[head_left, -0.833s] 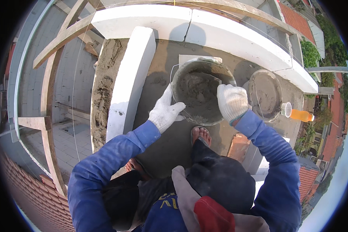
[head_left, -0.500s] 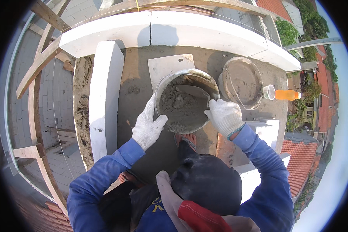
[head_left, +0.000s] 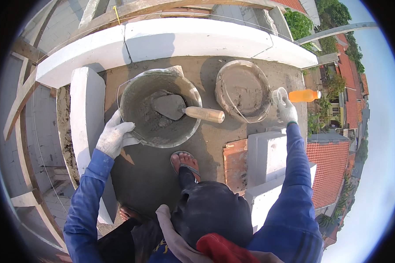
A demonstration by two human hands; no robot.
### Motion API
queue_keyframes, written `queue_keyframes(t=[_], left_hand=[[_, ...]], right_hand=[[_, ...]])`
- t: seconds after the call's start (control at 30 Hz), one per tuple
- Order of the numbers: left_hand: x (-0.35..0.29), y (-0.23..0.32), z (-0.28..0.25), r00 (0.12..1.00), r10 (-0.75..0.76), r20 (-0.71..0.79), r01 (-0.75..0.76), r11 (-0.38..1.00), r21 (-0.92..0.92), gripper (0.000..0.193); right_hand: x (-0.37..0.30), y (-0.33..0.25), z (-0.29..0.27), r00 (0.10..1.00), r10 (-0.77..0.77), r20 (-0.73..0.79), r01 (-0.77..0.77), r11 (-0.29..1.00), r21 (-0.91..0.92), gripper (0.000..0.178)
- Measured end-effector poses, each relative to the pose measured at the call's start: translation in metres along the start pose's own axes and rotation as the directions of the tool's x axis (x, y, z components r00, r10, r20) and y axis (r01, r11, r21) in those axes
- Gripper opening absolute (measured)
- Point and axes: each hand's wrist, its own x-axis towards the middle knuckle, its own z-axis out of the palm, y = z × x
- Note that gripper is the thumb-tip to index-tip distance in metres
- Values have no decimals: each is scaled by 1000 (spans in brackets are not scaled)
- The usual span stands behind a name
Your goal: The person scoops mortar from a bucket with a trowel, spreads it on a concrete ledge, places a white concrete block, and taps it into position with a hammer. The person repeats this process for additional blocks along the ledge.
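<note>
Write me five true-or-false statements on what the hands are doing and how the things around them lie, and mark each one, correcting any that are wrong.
1. The left hand is at the side of the bucket that has the trowel in it. True.
2. The trowel points its handle toward the left hand. False: its wooden handle extends to the right, out over the bucket's rim.
3. The right hand is at the clear plastic cup. True.
4. The orange bottle is to the left of the cup. False: it is to the cup's right.
5. Both hands are gloved in white. True.
</note>
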Motion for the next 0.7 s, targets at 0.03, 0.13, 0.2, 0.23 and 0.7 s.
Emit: queue_keyframes(t=[0.03, 0.13, 0.2, 0.23, 0.7], left_hand=[[-1, -3, -5, 1000, 21, -7, -21, 1000, 18, 81], [15, -14, -2, 994, 70, 83, -67, 997, -33, 84], [3, -12, -10, 997, 47, 66, -41, 995, -92, 87], [-7, -13, -24, 996, 72, 47, -69, 995, -65, 87], [4, -17, -34, 955, 86, 283, -48, 989, -138, 84]], right_hand=[[5, 5, 17, 999, -38, 37, 39, 998, -39, 44], [73, 73, -7, 933, -311, -181, 264, 934, -240, 43], [68, 60, 3, 907, -361, -219, 322, 927, -192, 39], [37, 27, 22, 940, -300, -162, 300, 954, -23, 37], [-237, -212, -153, 628, -770, 111, 719, 521, -460, 28]])
